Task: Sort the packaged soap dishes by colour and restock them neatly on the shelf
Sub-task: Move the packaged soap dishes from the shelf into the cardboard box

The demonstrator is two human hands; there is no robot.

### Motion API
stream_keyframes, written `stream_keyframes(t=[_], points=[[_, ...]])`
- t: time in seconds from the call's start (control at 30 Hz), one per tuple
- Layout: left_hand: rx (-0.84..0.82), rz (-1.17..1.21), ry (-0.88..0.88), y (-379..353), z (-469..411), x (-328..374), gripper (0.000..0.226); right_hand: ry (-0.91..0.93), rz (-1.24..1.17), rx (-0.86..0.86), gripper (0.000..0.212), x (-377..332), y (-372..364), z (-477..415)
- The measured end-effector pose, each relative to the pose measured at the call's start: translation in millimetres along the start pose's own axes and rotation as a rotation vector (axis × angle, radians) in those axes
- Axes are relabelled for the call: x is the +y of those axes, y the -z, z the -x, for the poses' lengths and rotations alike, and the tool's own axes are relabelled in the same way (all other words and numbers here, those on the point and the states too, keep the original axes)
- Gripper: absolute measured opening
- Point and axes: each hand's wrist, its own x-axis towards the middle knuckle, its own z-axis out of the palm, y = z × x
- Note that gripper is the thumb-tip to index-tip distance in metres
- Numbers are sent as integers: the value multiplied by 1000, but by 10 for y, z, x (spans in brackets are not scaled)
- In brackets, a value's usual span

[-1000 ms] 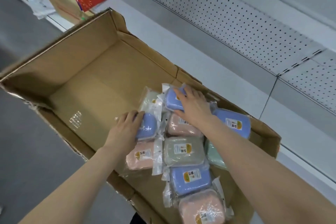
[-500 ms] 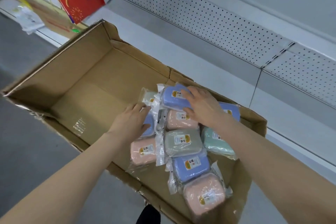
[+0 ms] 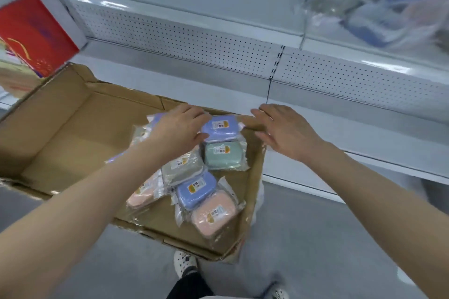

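Right hand [image 3: 286, 131] has lifted off the pile and hovers over the cardboard box [image 3: 73, 128] rim, fingers spread, empty. Left hand [image 3: 179, 128] covers a blue soap dish [image 3: 156, 118], grip unclear. Other packaged dishes [image 3: 223, 156] lie in the box, beside the shelf [image 3: 364, 133].

White pegboard wall [image 3: 184, 39] beyond fingers [image 3: 190, 110]; white shelf [image 3: 376, 128] just past them; grey floor [image 3: 303, 230] below; light glare on upper shelf edge [image 3: 109, 3].

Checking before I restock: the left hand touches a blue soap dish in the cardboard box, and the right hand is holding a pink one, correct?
No. The right hand holds nothing: its fingers are spread open above the right edge of the cardboard box, as the head view shows. The left hand does touch a blue soap dish in the box.
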Motion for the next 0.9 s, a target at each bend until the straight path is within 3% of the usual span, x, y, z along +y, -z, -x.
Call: stream_keyframes(t=[0.3, 0.5, 0.7, 0.9], points=[[232, 35, -256, 311, -1115, 2092, 43, -210, 140, 122, 51, 1256, 709, 2004], [296, 104, -365, 432, -1953, 3334, 46, -388, 228, 136, 51, 2073, 1055, 3144], [304, 154, -400, 476, -2687, 4108, 48, -549, 310, 149, 52, 2762, 1273, 3759], [353, 186, -393, 471, -3565, 4500, 54, -609, 343, 180, 54, 3595, 1277, 3838]])
